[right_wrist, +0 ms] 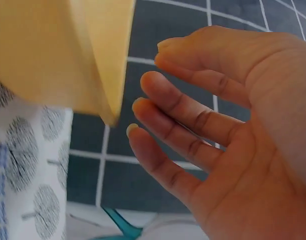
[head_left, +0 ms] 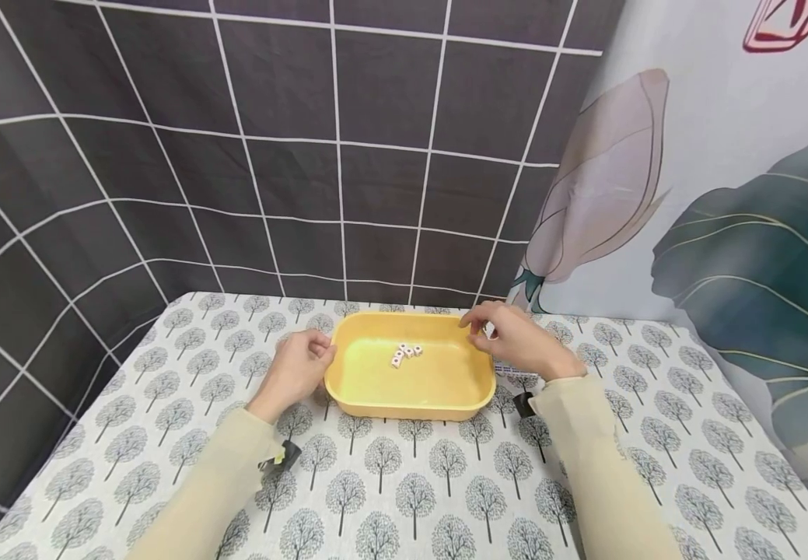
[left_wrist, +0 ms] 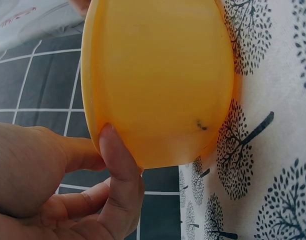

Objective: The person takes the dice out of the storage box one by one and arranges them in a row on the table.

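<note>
A shallow yellow plastic basin (head_left: 376,397) stands on the table. Several small white cubes with dark reddish marks, which look like dice (head_left: 398,358), lie close together on its floor. My left hand (head_left: 299,365) pinches the basin's left rim; in the left wrist view the thumb and a finger (left_wrist: 118,160) grip the yellow wall from either side. At the right end, my right hand (head_left: 515,338) hovers by the rim with loosely bent fingers. The right wrist view shows these fingers (right_wrist: 165,130) apart from the basin's edge (right_wrist: 110,112), holding nothing.
The table has a white cloth (head_left: 376,482) printed with grey trees. Partly hidden under the right hand lies a strip with blue markings (head_left: 515,372). A dark gridded curtain (head_left: 383,187) hangs behind, and a floral curtain (head_left: 613,179) hangs at the right.
</note>
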`<control>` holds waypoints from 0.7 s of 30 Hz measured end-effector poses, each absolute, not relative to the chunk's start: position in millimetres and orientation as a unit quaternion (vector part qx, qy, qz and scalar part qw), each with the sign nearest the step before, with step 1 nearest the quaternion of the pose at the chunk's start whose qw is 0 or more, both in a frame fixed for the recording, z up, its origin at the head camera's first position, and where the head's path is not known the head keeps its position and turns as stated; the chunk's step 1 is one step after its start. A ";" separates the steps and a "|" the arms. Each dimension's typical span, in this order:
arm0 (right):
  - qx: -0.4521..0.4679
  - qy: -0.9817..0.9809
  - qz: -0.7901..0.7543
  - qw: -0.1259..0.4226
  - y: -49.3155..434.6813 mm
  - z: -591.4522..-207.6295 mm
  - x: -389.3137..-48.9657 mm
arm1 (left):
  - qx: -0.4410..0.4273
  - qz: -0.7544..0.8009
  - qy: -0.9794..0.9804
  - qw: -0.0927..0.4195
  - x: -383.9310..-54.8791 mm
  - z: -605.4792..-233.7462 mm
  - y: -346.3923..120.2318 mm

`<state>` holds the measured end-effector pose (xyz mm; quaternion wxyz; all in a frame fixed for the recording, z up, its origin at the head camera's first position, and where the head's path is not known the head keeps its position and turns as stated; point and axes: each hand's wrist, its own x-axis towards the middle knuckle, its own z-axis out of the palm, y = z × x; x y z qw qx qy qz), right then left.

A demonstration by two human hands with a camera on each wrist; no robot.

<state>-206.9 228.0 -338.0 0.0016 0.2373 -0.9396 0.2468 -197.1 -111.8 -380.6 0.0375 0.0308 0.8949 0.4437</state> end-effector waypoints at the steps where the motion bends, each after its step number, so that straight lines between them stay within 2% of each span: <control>1: 0.242 -0.939 0.245 0.001 224.4 -340.1 -207.3 | 0.030 0.445 0.894 0.039 -197.0 -380.7 -111.7; 21: 0.308 -0.927 0.205 -0.059 167.6 -376.3 -204.7 | 0.034 0.444 0.894 0.039 -195.9 -379.1 -111.2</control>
